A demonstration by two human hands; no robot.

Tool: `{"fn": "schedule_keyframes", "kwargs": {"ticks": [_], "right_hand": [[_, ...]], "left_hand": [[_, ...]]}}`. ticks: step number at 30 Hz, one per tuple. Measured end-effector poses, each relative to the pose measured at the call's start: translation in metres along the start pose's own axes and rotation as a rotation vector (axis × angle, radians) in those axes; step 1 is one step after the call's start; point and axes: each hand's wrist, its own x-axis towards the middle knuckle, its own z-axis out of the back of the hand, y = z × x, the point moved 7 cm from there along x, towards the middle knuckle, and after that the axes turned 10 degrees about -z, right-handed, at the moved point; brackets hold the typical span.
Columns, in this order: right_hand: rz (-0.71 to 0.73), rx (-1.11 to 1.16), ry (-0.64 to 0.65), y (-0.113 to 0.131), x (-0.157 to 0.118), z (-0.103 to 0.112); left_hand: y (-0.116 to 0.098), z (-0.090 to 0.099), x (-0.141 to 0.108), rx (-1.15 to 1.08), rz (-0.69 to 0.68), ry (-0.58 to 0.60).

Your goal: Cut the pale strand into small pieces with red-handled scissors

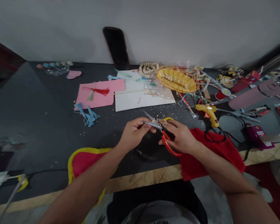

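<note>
My right hand (180, 137) grips a pair of scissors (170, 145) by their red handles. The blades are parted and point up and to the left, over the fingers of my left hand (135, 132). Those fingers are pinched together close to the blades; a small pale piece seems to be between them, too small to name. Just beyond both hands, pale crumbs (162, 113) are scattered on the dark table (49, 124). A white board (123, 104) lies behind them, with a thin stick (130, 91) across it.
Blue tassels (87, 116) and a red tassel (101, 91) lie left, by pink card (95, 99). A yellow basket (177, 79), a yellow glue gun (207, 113), a pink bottle (254, 93) and red cloth (212, 155) are right. A phone (118, 48) leans on the wall.
</note>
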Motion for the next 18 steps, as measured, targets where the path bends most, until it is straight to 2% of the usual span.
{"fn": "schedule_keyframes", "kwargs": {"ticks": [8, 13, 18], "right_hand": [[-0.065, 0.005, 0.009, -0.005, 0.002, -0.002], [-0.055, -0.012, 0.047, -0.006, 0.002, -0.002], [0.031, 0.017, 0.029, -0.001, 0.001, -0.001]], "left_hand": [[-0.001, 0.005, 0.002, 0.075, 0.001, -0.052], [0.005, 0.000, 0.000, -0.077, 0.042, -0.009], [0.010, -0.006, -0.001, -0.214, 0.127, 0.052]]}}
